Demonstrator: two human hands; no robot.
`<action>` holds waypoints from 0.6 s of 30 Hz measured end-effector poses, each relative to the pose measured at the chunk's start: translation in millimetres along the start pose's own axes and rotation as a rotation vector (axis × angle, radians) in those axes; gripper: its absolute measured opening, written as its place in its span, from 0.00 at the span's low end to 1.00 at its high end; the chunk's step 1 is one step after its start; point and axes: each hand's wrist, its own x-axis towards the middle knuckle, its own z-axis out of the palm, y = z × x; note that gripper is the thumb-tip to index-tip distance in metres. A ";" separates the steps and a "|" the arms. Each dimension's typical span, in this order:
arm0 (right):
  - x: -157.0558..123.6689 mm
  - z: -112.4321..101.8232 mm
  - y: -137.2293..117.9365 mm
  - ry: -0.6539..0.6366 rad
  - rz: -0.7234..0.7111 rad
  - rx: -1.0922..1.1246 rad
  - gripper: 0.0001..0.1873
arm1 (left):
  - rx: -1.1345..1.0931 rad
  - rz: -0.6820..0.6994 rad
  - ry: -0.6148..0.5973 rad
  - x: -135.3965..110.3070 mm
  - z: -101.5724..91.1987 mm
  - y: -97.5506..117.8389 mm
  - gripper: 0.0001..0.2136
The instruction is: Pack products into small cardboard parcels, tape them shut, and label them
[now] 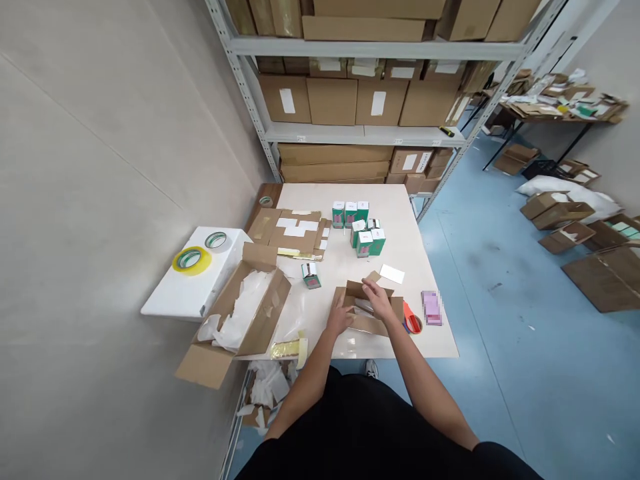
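Note:
A small open cardboard box stands near the front edge of the table, with some pale material inside it. My left hand is closed on the box's left side. At the back right, my right hand has its fingers on the upper edge and flap of the same box. Right beside the box lies a tape dispenser with a red-orange part. A white card rests just behind it. One small green and white carton sits apart, left of my hands. Several similar cartons are grouped farther back.
A larger open box with white packing paper is at the left. Flattened cardboard lies behind it. Tape rolls rest on a white surface. A purple pack is near the right edge. Shelving with boxes rises behind the table.

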 end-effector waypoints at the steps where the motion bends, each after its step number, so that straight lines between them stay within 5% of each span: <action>1: 6.8 11.9 0.7 -0.016 0.023 0.011 0.27 | -0.021 -0.002 0.016 0.7 -5.7 -3.4 0.19; 9: 75.4 125.1 9.5 -0.106 0.111 -0.010 0.37 | -0.113 -0.137 0.465 15.4 -100.0 -54.8 0.19; 13: 104.8 178.1 16.3 -0.076 0.162 -0.067 0.39 | -0.192 -0.228 0.443 30.1 -138.8 -92.3 0.28; 18: 105.2 229.8 26.8 -0.089 0.096 -0.104 0.39 | -0.309 -0.287 0.340 59.8 -160.0 -113.1 0.34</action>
